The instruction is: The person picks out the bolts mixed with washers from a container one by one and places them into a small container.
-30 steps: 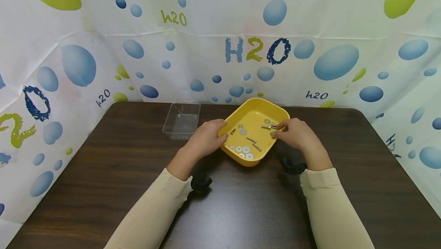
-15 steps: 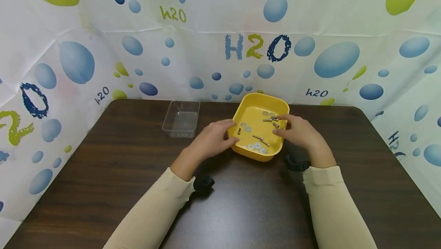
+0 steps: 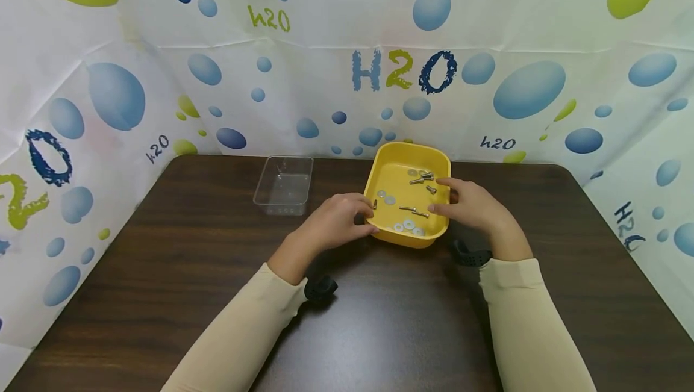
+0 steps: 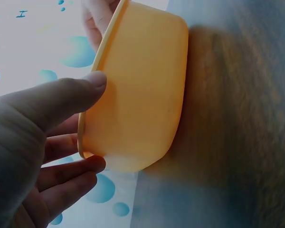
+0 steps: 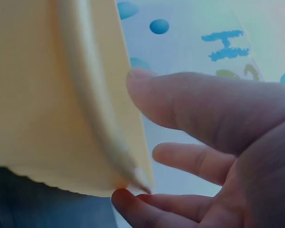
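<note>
A yellow plastic bin (image 3: 398,178) stands on the table near the backdrop. Inside it lie several metal bolts (image 3: 420,214) and several flat washers (image 3: 409,224). My left hand (image 3: 336,220) is at the bin's left side; the left wrist view shows its thumb (image 4: 97,80) against the outer wall by the rim, the fingers loosely spread around the edge. On the opposite side is my right hand (image 3: 477,205), fingers and thumb apart at the right rim, with nothing pinched between them. In the right wrist view a fingertip (image 5: 125,202) touches the bin's corner.
To the left of the bin stands a clear plastic container (image 3: 280,199) on the dark wooden table (image 3: 217,295). Behind the table's far edge hangs a white backdrop (image 3: 325,18) with blue and green drops. Dark wrist bands (image 3: 321,288) show below both hands.
The yellow bin has turned on the table, now standing straighter, with its bolts and washers shifted inside. The right fingers have drawn back from the bolts to the rim; the left hand's hold has loosened.
</note>
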Available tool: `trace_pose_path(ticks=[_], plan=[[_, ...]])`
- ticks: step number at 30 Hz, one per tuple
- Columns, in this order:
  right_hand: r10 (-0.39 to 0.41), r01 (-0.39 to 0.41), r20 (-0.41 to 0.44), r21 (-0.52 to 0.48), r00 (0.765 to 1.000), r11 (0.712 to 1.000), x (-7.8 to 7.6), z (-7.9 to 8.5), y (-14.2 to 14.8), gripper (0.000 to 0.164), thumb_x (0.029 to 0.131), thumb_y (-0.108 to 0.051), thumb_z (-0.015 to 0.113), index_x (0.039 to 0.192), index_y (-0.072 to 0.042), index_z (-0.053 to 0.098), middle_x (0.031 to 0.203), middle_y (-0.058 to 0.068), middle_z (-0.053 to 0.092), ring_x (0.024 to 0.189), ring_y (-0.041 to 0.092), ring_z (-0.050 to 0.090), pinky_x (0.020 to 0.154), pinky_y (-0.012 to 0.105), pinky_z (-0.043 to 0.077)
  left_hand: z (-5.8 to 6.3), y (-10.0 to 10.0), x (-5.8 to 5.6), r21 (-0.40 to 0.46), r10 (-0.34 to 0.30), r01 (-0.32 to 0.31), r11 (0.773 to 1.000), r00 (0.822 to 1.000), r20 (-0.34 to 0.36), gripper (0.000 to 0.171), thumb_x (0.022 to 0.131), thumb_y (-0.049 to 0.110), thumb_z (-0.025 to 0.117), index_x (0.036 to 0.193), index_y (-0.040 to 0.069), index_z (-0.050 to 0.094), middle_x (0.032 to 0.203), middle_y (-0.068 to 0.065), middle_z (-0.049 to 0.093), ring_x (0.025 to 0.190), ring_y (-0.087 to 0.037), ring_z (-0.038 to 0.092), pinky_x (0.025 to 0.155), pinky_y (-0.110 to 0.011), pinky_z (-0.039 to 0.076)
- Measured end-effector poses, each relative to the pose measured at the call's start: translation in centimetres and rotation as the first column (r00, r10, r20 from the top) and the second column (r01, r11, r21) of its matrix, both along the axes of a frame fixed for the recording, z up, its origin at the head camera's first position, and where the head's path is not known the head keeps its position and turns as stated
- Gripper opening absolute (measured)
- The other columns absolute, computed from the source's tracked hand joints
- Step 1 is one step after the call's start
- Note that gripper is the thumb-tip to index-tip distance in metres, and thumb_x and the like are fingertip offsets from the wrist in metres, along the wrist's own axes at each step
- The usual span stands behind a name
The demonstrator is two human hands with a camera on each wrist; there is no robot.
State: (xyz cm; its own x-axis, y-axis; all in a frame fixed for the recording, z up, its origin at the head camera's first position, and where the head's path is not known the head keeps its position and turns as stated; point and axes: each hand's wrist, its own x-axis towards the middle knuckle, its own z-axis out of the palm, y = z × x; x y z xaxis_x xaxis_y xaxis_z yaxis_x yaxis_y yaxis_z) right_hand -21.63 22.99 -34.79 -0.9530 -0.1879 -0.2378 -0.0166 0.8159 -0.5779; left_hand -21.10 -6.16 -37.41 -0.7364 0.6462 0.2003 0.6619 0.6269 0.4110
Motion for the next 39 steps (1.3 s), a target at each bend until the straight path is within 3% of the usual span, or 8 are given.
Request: trace_pose_path(ticks=[4, 9, 14, 19, 24, 29, 39], plan=[[-0.010, 0.010, -0.007, 0.048, 1.000, 0.999, 0.2, 0.5, 0.1, 0.081, 0.089, -0.045, 0.069, 0.152, -0.007, 0.036, 0.148, 0.023, 0.045, 0.129, 0.040, 0.048, 0.106, 0.058, 0.041, -0.1, 0.4, 0.2, 0.020, -0.001, 0.001, 1.000, 1.000, -0.011, 0.025, 0.085, 0.027, 0.078, 0.099, 0.006, 0.077, 0.112, -0.003, 0.070, 0.102, -0.017, 0.065, 0.090, -0.033, 0.054], [-0.001, 0.003, -0.025, 0.098, 1.000, 0.995, 0.8, 1.5, 0.0, 0.071, 0.087, -0.042, 0.072, 0.145, -0.008, 0.048, 0.148, 0.020, 0.045, 0.133, 0.041, 0.042, 0.107, 0.062, 0.038, -0.3, 0.7, 0.5, 0.028, -0.018, 0.018, 0.999, 1.000, -0.013, 0.024, 0.089, 0.022, 0.074, 0.105, 0.005, 0.076, 0.119, -0.007, 0.069, 0.112, -0.021, 0.064, 0.099, -0.036, 0.051], [0.097, -0.096, -0.011, 0.064, 0.995, 0.993, 1.6, 2.3, -0.7, 0.058, 0.082, -0.037, 0.078, 0.129, -0.007, 0.064, 0.133, 0.016, 0.059, 0.115, 0.034, 0.051, 0.100, 0.054, 0.047, -0.4, 1.0, 0.6, 0.023, -0.017, 0.017, 1.000, 0.999, -0.032, 0.022, 0.091, 0.020, 0.072, 0.108, 0.006, 0.075, 0.123, -0.008, 0.069, 0.119, -0.022, 0.062, 0.104, -0.038, 0.048], [0.190, -0.192, 0.049, 0.040, 0.981, 0.981, 1.7, 1.7, -1.7, 0.046, 0.079, -0.035, 0.081, 0.116, -0.009, 0.073, 0.107, 0.006, 0.070, 0.096, 0.023, 0.057, 0.088, 0.040, 0.053, -0.6, 1.9, 1.2, 0.005, 0.046, -0.046, 0.999, 0.996, -0.074, 0.022, 0.091, 0.023, 0.072, 0.107, 0.008, 0.076, 0.120, -0.004, 0.071, 0.118, -0.019, 0.063, 0.102, -0.035, 0.049], [0.226, -0.230, 0.063, 0.067, 0.972, 0.971, 1.8, 1.3, -2.1, 0.027, 0.080, -0.029, 0.081, 0.101, -0.013, 0.078, 0.090, -0.001, 0.072, 0.083, 0.017, 0.060, 0.079, 0.033, 0.054, -0.8, 2.7, 1.7, 0.009, 0.099, -0.099, 0.995, 0.989, -0.113, 0.022, 0.090, 0.024, 0.073, 0.105, 0.008, 0.076, 0.114, -0.002, 0.072, 0.113, -0.017, 0.064, 0.098, -0.033, 0.051], [0.233, -0.236, 0.050, 0.083, 0.971, 0.968, 1.8, 1.1, -2.3, 0.012, 0.081, -0.021, 0.079, 0.091, -0.013, 0.079, 0.084, -0.002, 0.072, 0.077, 0.016, 0.060, 0.074, 0.031, 0.053, -1.0, 3.1, 2.1, 0.005, 0.130, -0.131, 0.991, 0.980, -0.151, 0.022, 0.090, 0.025, 0.074, 0.105, 0.010, 0.077, 0.115, -0.002, 0.072, 0.114, -0.017, 0.063, 0.098, -0.033, 0.051], [0.210, -0.215, 0.068, 0.082, 0.975, 0.973, 1.6, 1.1, -2.1, 0.011, 0.082, -0.019, 0.078, 0.091, -0.013, 0.079, 0.084, -0.001, 0.072, 0.077, 0.016, 0.060, 0.073, 0.031, 0.053, -1.5, 3.7, 2.5, 0.003, 0.152, -0.155, 0.988, 0.967, -0.204, 0.021, 0.090, 0.026, 0.073, 0.105, 0.011, 0.076, 0.113, 0.001, 0.072, 0.110, -0.016, 0.064, 0.097, -0.032, 0.051]])
